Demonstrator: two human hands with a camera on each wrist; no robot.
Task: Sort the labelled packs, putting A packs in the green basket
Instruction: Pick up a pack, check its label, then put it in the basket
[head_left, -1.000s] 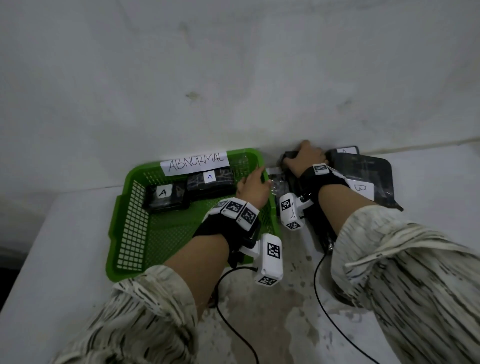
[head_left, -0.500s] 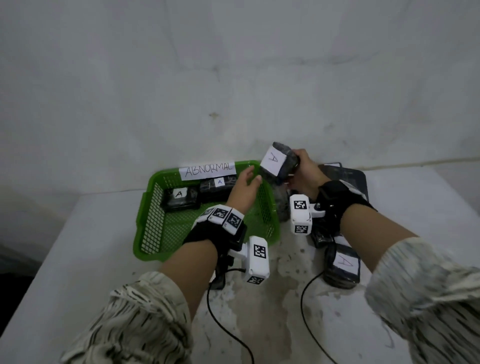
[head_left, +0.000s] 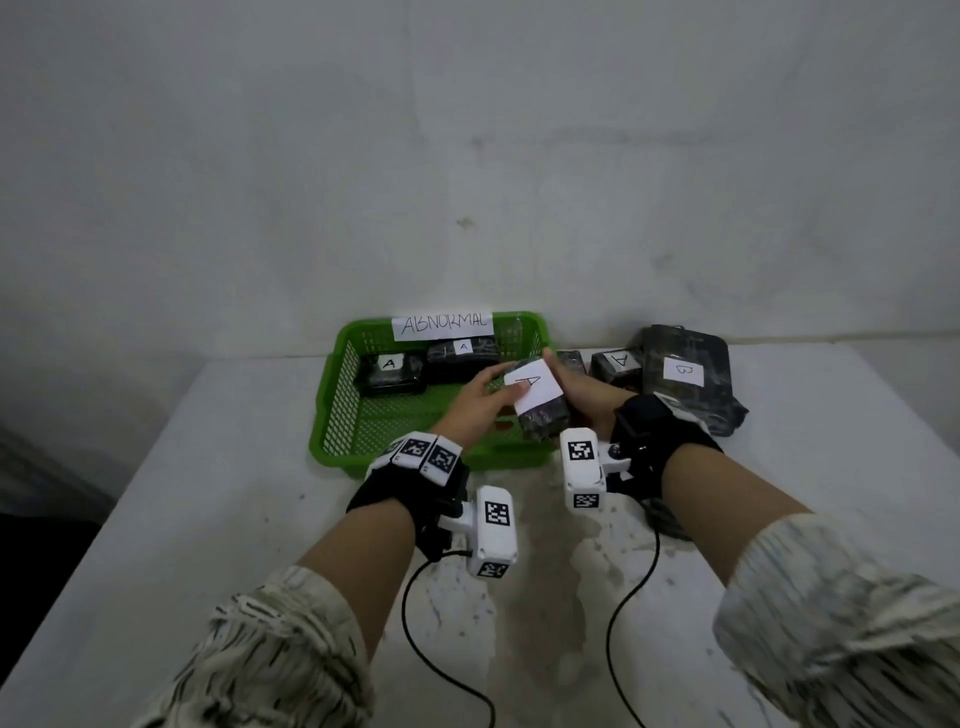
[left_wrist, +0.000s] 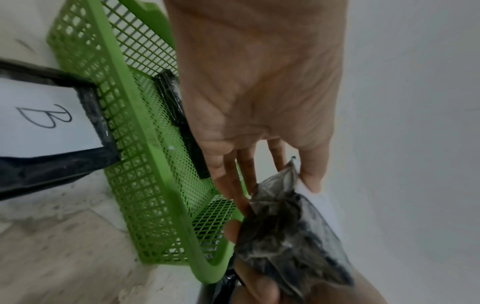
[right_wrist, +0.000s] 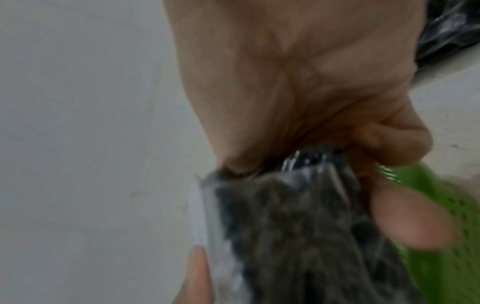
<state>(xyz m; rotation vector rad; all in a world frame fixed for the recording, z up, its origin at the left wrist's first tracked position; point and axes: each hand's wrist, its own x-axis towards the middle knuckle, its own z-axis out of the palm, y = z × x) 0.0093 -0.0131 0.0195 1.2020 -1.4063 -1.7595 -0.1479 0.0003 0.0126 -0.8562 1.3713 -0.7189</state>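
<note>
A dark plastic-wrapped pack with a white "A" label (head_left: 535, 397) hangs over the right side of the green basket (head_left: 337, 415). My right hand (head_left: 574, 392) grips its right end with curled fingers (right_wrist: 410, 218). My left hand (head_left: 485, 395) pinches its left end, the thumb (left_wrist: 310, 174) on the label face and the fingers underneath. Two other A packs (head_left: 389, 371) (head_left: 462, 353) lie at the back of the basket, under a sign reading "ABNORMAL" (head_left: 441, 326).
To the right of the basket, by the wall, lie another A pack (head_left: 618, 364), a small dark pack (head_left: 571, 358) and a large black B pack (head_left: 685, 374). The B pack (left_wrist: 46, 123) touches the basket's side. Black cables (head_left: 415, 623) trail over the stained white table (head_left: 208, 493).
My right hand has brought the A pack down and left over the basket. My left hand has closed in and taken hold of its other end.
</note>
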